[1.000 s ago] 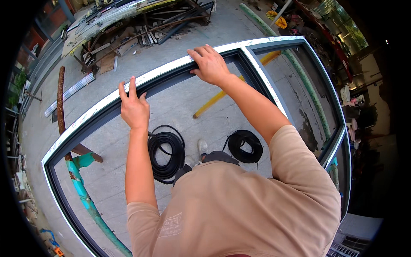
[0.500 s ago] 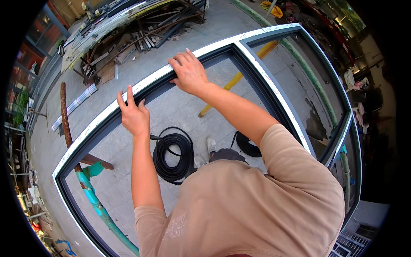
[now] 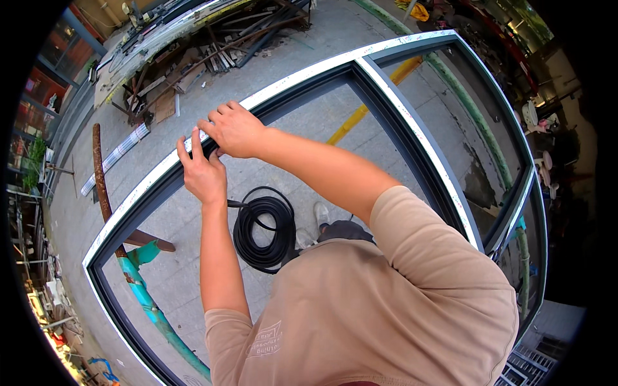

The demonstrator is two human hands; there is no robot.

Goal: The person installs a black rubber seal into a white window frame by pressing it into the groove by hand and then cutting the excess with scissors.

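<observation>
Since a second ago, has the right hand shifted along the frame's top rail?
Yes. The right hand has slid left along the top rail, away from the upright mullion, and now meets the left hand.

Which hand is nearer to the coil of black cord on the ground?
Left. The left hand is just up-left of the coil, with a strand leading to it; the right hand rests higher, on the frame rail.
</observation>
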